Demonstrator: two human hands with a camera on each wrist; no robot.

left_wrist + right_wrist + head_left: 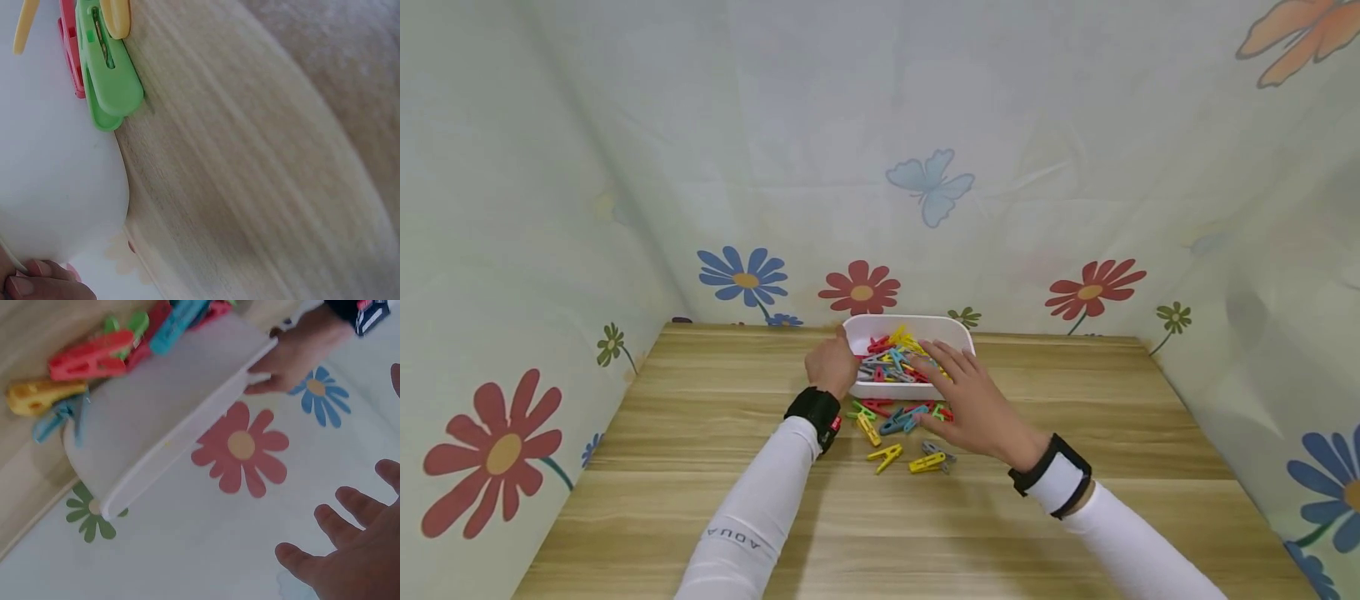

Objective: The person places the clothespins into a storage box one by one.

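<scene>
A white plastic basket (910,390) stands near the back edge of the table, holding a heap of colourful clothespins (891,363). My left hand (833,365) grips its left end; in the left wrist view the fingertips (39,269) curl over the rim. My right hand (973,404) is over the basket's front right corner, palm down and hiding part of the heap. Its fingers (350,522) are spread and hold nothing. Just in front of the basket lie loose clothespins, among them a green one (115,81), a red one (94,357) and a blue one (893,422).
Closer to me on the wooden table (722,400) are several yellow clothespins, one lying opened out (886,457), another (927,462) beside a grey one (942,451). A flower-printed cloth (790,150) rises behind the table and along both sides.
</scene>
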